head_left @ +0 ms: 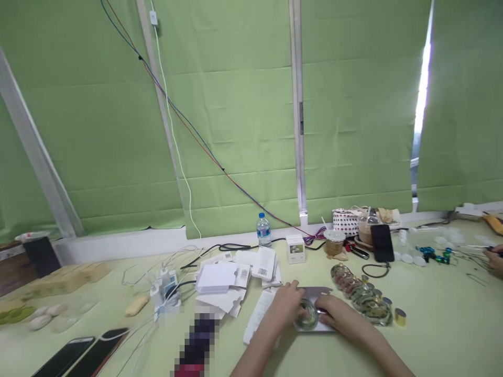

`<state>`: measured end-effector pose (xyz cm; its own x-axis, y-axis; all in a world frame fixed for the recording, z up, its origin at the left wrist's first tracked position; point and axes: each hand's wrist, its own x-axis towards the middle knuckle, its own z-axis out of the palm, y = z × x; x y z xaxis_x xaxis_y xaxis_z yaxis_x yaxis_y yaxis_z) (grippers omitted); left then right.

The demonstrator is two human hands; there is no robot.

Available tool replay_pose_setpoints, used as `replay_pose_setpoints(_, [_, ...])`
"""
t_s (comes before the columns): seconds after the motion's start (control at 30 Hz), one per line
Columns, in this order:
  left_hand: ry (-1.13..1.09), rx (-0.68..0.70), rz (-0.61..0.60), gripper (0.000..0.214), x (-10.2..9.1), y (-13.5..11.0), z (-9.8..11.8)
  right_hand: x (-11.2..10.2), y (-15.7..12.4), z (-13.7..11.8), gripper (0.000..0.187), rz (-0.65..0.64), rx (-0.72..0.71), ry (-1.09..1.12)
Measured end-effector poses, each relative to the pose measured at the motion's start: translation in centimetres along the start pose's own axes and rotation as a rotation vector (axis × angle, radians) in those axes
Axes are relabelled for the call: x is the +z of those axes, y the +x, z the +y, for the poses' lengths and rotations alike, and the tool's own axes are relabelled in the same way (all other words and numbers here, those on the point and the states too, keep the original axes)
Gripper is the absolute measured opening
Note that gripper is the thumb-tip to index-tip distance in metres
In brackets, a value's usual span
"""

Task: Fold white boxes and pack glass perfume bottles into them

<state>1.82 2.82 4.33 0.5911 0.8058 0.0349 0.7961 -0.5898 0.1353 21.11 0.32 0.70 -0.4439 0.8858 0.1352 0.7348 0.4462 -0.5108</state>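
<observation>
A round greenish coil (307, 317), perhaps in clear wrapping, lies on a flat grey-white open box (316, 328) at the table's front. My left hand (283, 303) curves over the coil's left side, fingers bent onto it. My right hand (338, 314) is at the right side, thumb and fingers closed around a small shiny cylinder (321, 311) beside the coil; its fingertips are partly hidden. To the right runs an overlapping row of similar coils (359, 293) with several small gold cylinders, one standing apart (400, 317). A white carton (259, 314) lies left of my left wrist.
Flat white cartons (222, 283) are piled left of centre, near a power strip (167, 288) with cables. A water bottle (263, 230), small box (295, 249), drink cup (335, 243) and propped phone (382, 243) stand behind. Another person's hand (494, 259) is at far right.
</observation>
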Motion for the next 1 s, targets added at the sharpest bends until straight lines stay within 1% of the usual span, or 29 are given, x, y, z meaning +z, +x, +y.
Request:
replay_pose_setpoints(0.17, [0.051,0.056,-0.101,0.044,-0.8,1.7,-0.1,-0.6,-0.8,0.3,0.029,0.03,0.019,0.086])
replay_pose_setpoints(0.33, [0.059,0.083,-0.236,0.057,-1.2,2.7,-0.2,-0.6,-1.8,0.2,0.024,0.122,0.075,0.187])
replay_pose_setpoints(0.4, [0.061,0.08,-0.261,0.06,-1.3,2.9,-0.2,-0.4,-2.6,0.2,0.023,0.178,0.113,0.22])
replay_pose_setpoints(0.5, [0.046,0.068,-0.242,0.057,-1.3,2.9,-0.2,0.4,-4.7,0.7,0.023,0.332,0.167,0.294])
replay_pose_setpoints(0.6, [0.024,0.062,-0.2,0.055,-1.2,2.7,-0.2,1.8,-7.7,2.4,0.028,0.499,0.184,0.338])
replay_pose_setpoints(0.63, [0.021,0.062,-0.183,0.055,-1.1,2.6,-0.3,2.2,-8.7,3.2,0.029,0.544,0.212,0.32])
replay_pose_setpoints(0.7, [0.013,0.065,-0.136,0.055,-1.1,2.5,-0.4,2.7,-10.7,5.0,0.029,0.695,0.264,0.206])
replay_pose_setpoints(0.8, [-0.011,0.081,-0.089,0.053,-1.1,2.4,-0.5,2.8,-13.0,7.1,0.029,0.751,0.379,0.083])
replay_pose_setpoints(0.87, [-0.038,0.096,-0.065,0.053,-1.1,2.2,-0.5,2.5,-13.9,7.7,0.029,0.785,0.444,0.015])
replay_pose_setpoints(0.93, [-0.065,0.102,-0.032,0.055,-1.0,2.0,-0.4,2.4,-14.0,7.4,0.03,0.82,0.486,-0.094])
replay_pose_setpoints(1.0, [-0.082,0.109,0.011,0.06,-0.6,1.7,-0.3,2.7,-13.2,6.3,0.032,0.859,0.479,-0.208])
